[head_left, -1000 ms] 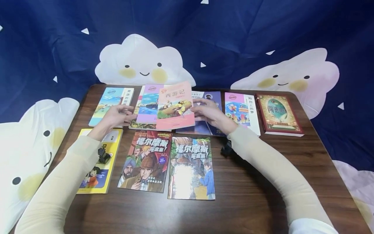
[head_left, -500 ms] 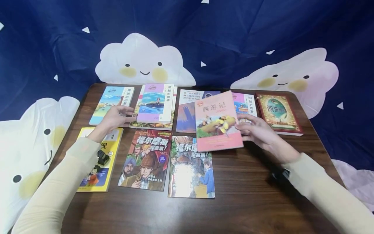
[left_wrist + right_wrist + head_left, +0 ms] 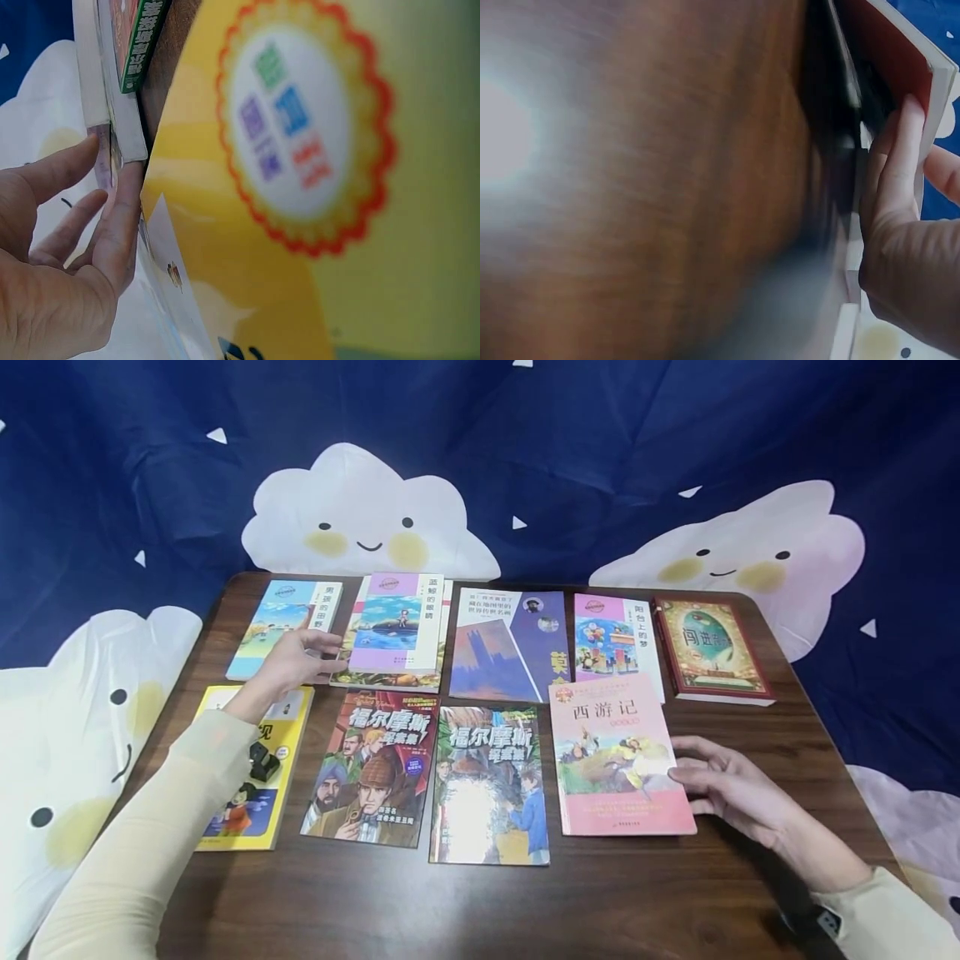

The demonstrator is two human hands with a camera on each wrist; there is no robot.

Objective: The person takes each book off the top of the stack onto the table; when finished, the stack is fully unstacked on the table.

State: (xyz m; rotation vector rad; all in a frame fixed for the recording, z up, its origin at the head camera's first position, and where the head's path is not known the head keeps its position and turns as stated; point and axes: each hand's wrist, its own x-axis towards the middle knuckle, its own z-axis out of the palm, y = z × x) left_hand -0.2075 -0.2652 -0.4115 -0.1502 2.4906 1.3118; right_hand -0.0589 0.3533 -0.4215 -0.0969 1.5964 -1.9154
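Note:
My right hand (image 3: 738,793) pinches a pink book (image 3: 615,793) by its right edge. In the right wrist view, fingers lie under the book (image 3: 904,49) and the thumb is on its other side. Its upper edge overlaps the purple-and-white book (image 3: 615,639) behind it in the head view. At the back left, my left hand (image 3: 296,664) rests its loosely extended fingers at the left edge of a stacked pair of books, a purple one with a blue sea picture (image 3: 390,618) on top. The left wrist view shows thumb and fingers against the stack's corner.
Along the back lie a light-blue book (image 3: 273,618), a blue-purple book (image 3: 491,652) and a thick red-bordered book (image 3: 712,647). In front are a yellow book (image 3: 288,760), partly under my left forearm, and two detective comics (image 3: 375,777). A dark wood table (image 3: 337,910) bears them all.
My right hand has lifted the pink book off the purple one and carried it right and toward me, to beside the front comics. The left hand has stayed at the stack.

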